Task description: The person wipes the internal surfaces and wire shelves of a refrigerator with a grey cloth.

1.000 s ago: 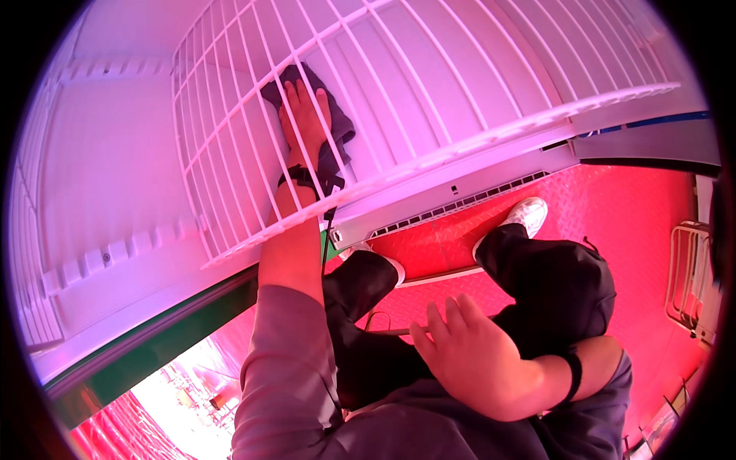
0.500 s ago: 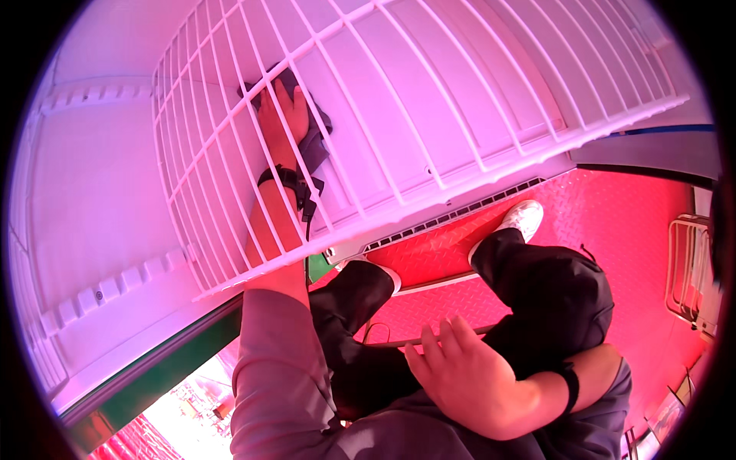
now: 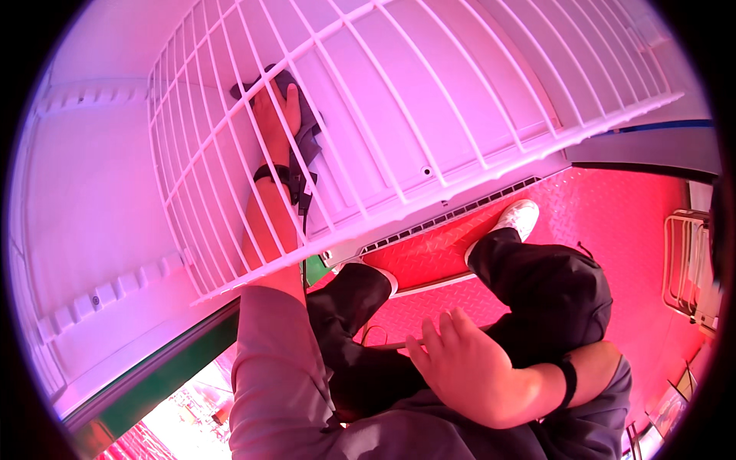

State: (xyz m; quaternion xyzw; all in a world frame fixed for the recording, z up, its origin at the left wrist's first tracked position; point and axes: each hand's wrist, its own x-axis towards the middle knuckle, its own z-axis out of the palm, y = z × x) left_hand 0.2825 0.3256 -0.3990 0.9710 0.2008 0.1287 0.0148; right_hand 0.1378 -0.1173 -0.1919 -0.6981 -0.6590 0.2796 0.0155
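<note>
Beneath the white wire shelf (image 3: 343, 24), my left hand (image 3: 274, 115) reaches into a white cabinet, probably a fridge. Its palm is pressed on a dark grey cloth (image 3: 308, 126), which bunches out past the fingers and the wrist against the cabinet's inner bottom (image 3: 376, 165). The shelf wires cross in front of this hand and partly hide its fingers. My right hand (image 3: 468, 374) hovers over my lap with nothing in it, its fingers stretched out and slightly bent.
Ribbed shelf supports (image 3: 115, 295) line the cabinet's left wall. A dark slotted grille (image 3: 452, 215) runs along its lower front edge. The floor (image 3: 613, 238) is red textured plate, with my shoes close to the cabinet. A metal rack (image 3: 682, 261) stands at the right.
My left hand and the cloth have slid slightly to the left and away from me. The right hand has barely moved.
</note>
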